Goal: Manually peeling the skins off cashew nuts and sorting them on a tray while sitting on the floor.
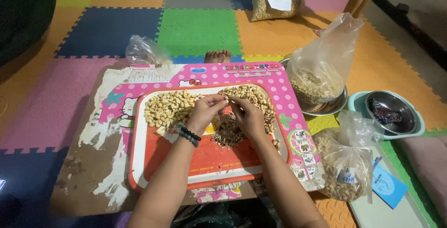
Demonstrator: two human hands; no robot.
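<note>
Coloured foam floor tiles (200, 30) carry a worn low table (100, 163) with a red tray (177, 160) on it. Pale nuts (167, 107) are heaped along the tray's far edge, and dark husk scraps (228, 132) lie at its middle. Both hands meet above the scraps: the left hand (205, 111) and the right hand (247, 114) each pinch one small nut (226, 99) between fingertips, seemingly peeling its skin. Finishing would call for a fine rub, then dropping the clean kernel onto the heap. Plastic bags of nuts (342, 172) sit off the table's right edge.
</note>
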